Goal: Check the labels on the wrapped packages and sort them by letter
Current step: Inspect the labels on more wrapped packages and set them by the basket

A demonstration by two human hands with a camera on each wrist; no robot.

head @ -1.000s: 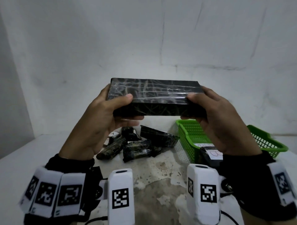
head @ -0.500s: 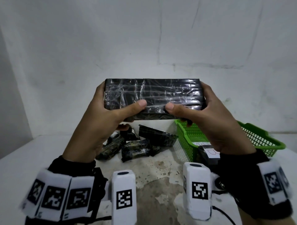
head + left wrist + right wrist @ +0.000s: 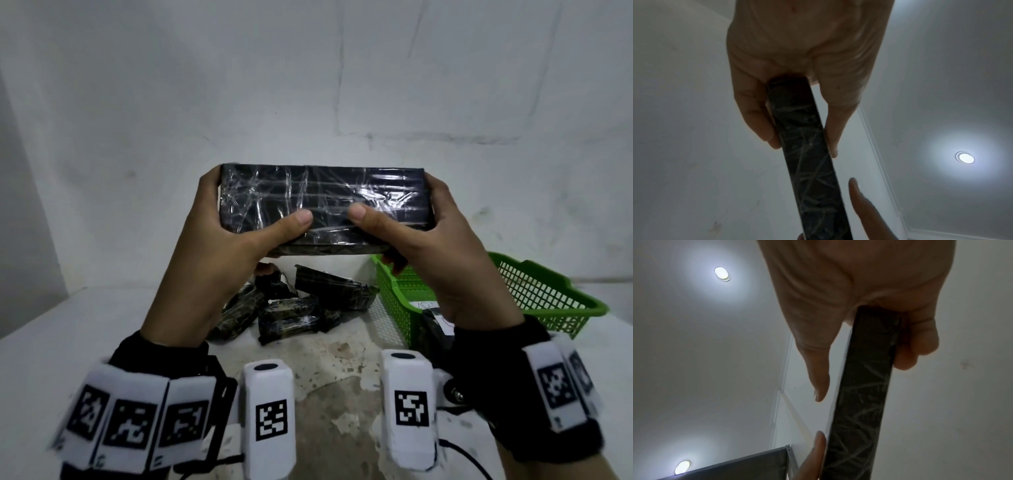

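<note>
Box (image 3: 322, 202): black, wrapped in glossy clear film with pale criss-cross creases. Far packages (image 3: 291, 308): black with the same sheen. Basket (image 3: 548, 294), right: bright green mesh. Tabletop (image 3: 68, 342): white, with a worn grey-brown patch near. Wristbands (image 3: 137, 421): white, with black square codes.

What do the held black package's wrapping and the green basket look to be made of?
Flat black rectangular package: glossy plastic film or clear tape over a dark core, judging by crinkled shiny streaks; the core is not visible. Green mesh basket: moulded plastic, uniform colour with a regular grid wall.

Bare white-walled room (image 3: 308, 85), stained table (image 3: 342, 370)
</note>
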